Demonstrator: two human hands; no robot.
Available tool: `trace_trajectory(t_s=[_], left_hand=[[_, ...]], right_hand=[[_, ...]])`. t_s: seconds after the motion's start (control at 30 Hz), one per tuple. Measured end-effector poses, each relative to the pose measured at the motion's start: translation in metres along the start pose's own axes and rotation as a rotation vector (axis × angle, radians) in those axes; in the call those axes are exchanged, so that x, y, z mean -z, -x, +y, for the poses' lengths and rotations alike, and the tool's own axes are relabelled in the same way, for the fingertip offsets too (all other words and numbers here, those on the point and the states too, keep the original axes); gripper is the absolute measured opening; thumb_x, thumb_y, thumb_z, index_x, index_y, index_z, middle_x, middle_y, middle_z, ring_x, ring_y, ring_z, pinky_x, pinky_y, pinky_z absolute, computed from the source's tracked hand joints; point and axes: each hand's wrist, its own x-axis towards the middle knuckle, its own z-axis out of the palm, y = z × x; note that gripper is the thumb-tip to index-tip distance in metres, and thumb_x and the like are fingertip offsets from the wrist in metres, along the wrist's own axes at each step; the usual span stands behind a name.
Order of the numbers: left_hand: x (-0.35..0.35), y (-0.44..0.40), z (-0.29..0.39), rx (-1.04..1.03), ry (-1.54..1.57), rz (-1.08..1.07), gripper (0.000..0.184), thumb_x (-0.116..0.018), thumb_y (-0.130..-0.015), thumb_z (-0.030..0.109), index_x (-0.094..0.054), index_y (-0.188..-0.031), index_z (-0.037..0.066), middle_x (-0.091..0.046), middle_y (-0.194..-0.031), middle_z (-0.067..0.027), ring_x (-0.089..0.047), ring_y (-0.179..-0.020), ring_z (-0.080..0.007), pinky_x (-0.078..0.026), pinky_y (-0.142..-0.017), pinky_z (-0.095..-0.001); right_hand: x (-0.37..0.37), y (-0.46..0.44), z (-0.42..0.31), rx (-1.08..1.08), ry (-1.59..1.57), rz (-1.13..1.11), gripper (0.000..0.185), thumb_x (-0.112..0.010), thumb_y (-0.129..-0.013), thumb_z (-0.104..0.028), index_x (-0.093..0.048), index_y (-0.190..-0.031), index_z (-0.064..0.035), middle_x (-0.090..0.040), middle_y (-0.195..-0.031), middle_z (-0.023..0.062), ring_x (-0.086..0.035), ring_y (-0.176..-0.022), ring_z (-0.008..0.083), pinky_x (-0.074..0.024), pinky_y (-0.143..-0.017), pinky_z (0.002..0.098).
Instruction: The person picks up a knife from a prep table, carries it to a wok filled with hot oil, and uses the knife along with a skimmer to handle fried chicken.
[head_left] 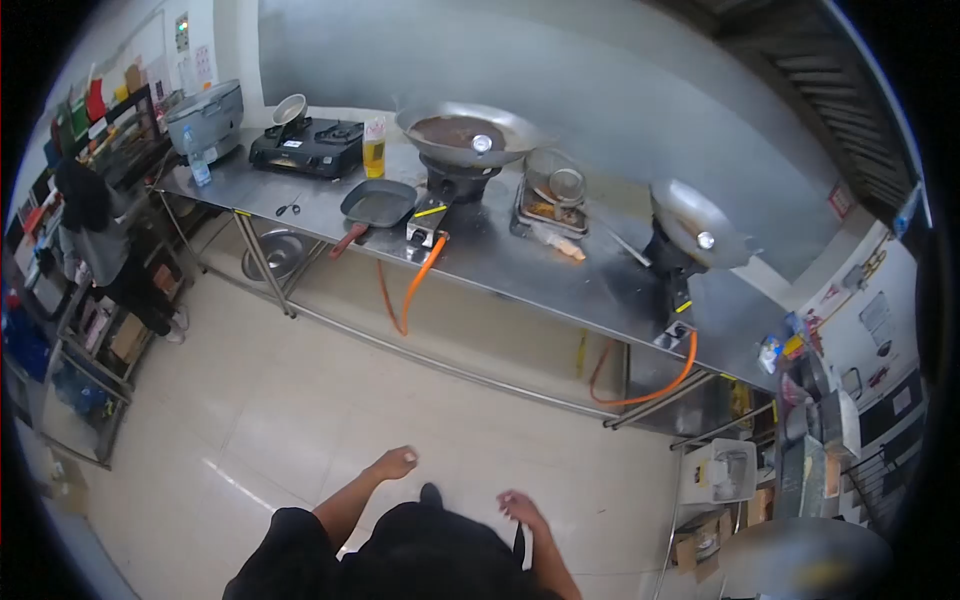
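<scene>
My left hand (395, 462) hangs over the tiled floor in front of my body, its fingers curled in loosely and no object showing in it. On the other side of my body, my right hand (521, 508) is also low over the floor, fingers loosely apart and holding nothing that I can see. Neither hand touches the long steel table (510, 265) ahead. Standing on that table are a large wok (465, 135) with dark liquid on a burner, a square frying pan (380, 204) with a reddish handle, and a second wok (697, 225) on the right.
A black gas stove (308, 148), a jug of yellow liquid (374, 150) and a strainer over a tray (550, 200) stand on the table. Orange hoses (421, 285) hang at its front. Another person (105, 245) stands by shelves at left. A white bin (718, 470) is at right.
</scene>
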Motion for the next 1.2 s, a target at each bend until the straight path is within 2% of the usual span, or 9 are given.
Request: trace_trajectory(t_s=[0.23,0.37,0.5,0.53,0.67,0.73,0.8,0.97,1.2], left_hand=[[0.066,-0.012,-0.029,0.176,0.328,0.05,0.017,-0.057,-0.088,0.016,-0.061,-0.099,0.004,-0.065,-0.086,-0.0093,-0.063,-0.073,-0.0152,-0.053,-0.06,-0.0291],[0.043,0.056,-0.142,0.701,0.633,0.642,0.017,-0.058,-0.086,0.017,-0.06,-0.096,0.003,-0.063,-0.076,-0.0104,-0.061,-0.061,-0.0172,-0.05,-0.048,-0.0301],[0.0,0.104,-0.147,1.5,0.313,0.647,0.026,-0.056,-0.082,0.014,-0.059,-0.102,-0.004,-0.066,-0.089,-0.0231,-0.067,-0.063,-0.0306,-0.054,-0.051,-0.0438],[-0.005,0.101,-0.133,1.416,0.133,0.197,0.025,-0.058,-0.085,0.017,-0.058,-0.104,0.001,-0.066,-0.096,-0.0213,-0.068,-0.066,-0.0272,-0.054,-0.052,-0.0395],[-0.054,0.012,-0.113,0.653,0.433,-0.091,0.022,-0.06,-0.086,0.028,-0.063,-0.097,0.008,-0.068,-0.09,-0.0148,-0.068,-0.069,-0.024,-0.052,-0.052,-0.0331],[-0.058,-0.068,-0.068,0.877,0.755,0.28,0.025,-0.062,-0.085,0.034,-0.064,-0.093,0.011,-0.069,-0.088,-0.0101,-0.067,-0.08,-0.0223,-0.052,-0.064,-0.0374],[-0.046,-0.158,-0.002,0.691,0.161,0.621,0.025,-0.061,-0.083,0.024,-0.063,-0.099,0.006,-0.067,-0.082,-0.0196,-0.066,-0.08,-0.0335,-0.052,-0.07,-0.0403],[-0.041,-0.243,0.065,0.755,0.352,0.545,0.03,-0.063,-0.081,0.029,-0.065,-0.102,0.009,-0.067,-0.092,-0.0225,-0.064,-0.093,-0.0361,-0.051,-0.081,-0.0417],[-0.067,-0.208,0.015,1.058,0.447,0.439,0.031,-0.058,-0.078,0.028,-0.067,-0.095,0.005,-0.065,-0.102,-0.0226,-0.061,-0.101,-0.0368,-0.048,-0.09,-0.0426]], right_hand=[[0.102,-0.146,-0.173,0.051,-0.221,-0.009,0.023,-0.054,-0.09,-0.022,-0.061,-0.106,-0.0084,-0.061,-0.079,0.0027,-0.058,-0.066,0.0107,-0.0494,-0.059,0.0257],[0.193,-0.238,-0.282,0.162,-0.293,0.062,0.024,-0.055,-0.09,-0.024,-0.057,-0.109,-0.0084,-0.061,-0.079,0.0032,-0.058,-0.067,0.0106,-0.0477,-0.057,0.0254],[0.295,-0.342,-0.373,0.21,-0.586,0.057,0.027,-0.053,-0.091,-0.025,-0.054,-0.112,-0.0066,-0.062,-0.082,0.0065,-0.06,-0.071,0.0138,-0.0486,-0.061,0.0275],[0.316,-0.364,-0.394,0.209,-0.626,0.068,0.027,-0.052,-0.092,-0.024,-0.054,-0.112,-0.0061,-0.063,-0.084,0.0076,-0.06,-0.072,0.0147,-0.0487,-0.062,0.0281],[0.394,-0.477,-0.429,0.156,-0.741,0.076,0.033,-0.05,-0.092,-0.023,-0.048,-0.119,-0.0047,-0.064,-0.093,0.0132,-0.062,-0.081,0.0213,-0.0526,-0.073,0.0346],[0.417,-0.518,-0.438,0.063,-0.785,0.09,0.037,-0.051,-0.091,-0.023,-0.044,-0.123,-0.0048,-0.063,-0.098,0.0165,-0.063,-0.085,0.0255,-0.0534,-0.079,0.0386],[0.431,-0.55,-0.444,0.05,-0.893,0.058,0.037,-0.052,-0.091,-0.023,-0.043,-0.121,-0.0045,-0.061,-0.102,0.0189,-0.062,-0.088,0.0292,-0.0527,-0.083,0.0421],[0.459,-0.592,-0.468,-0.095,-1.127,0.028,0.023,-0.053,-0.091,-0.026,-0.049,-0.102,-0.0065,-0.058,-0.086,0.0132,-0.06,-0.076,0.024,-0.0532,-0.067,0.0339],[0.522,-0.615,-0.493,-0.012,-0.807,0.082,0.019,-0.042,-0.096,-0.025,-0.056,-0.091,-0.0142,-0.033,-0.05,-0.0082,-0.028,-0.036,0.0046,-0.0177,-0.03,0.0215]])
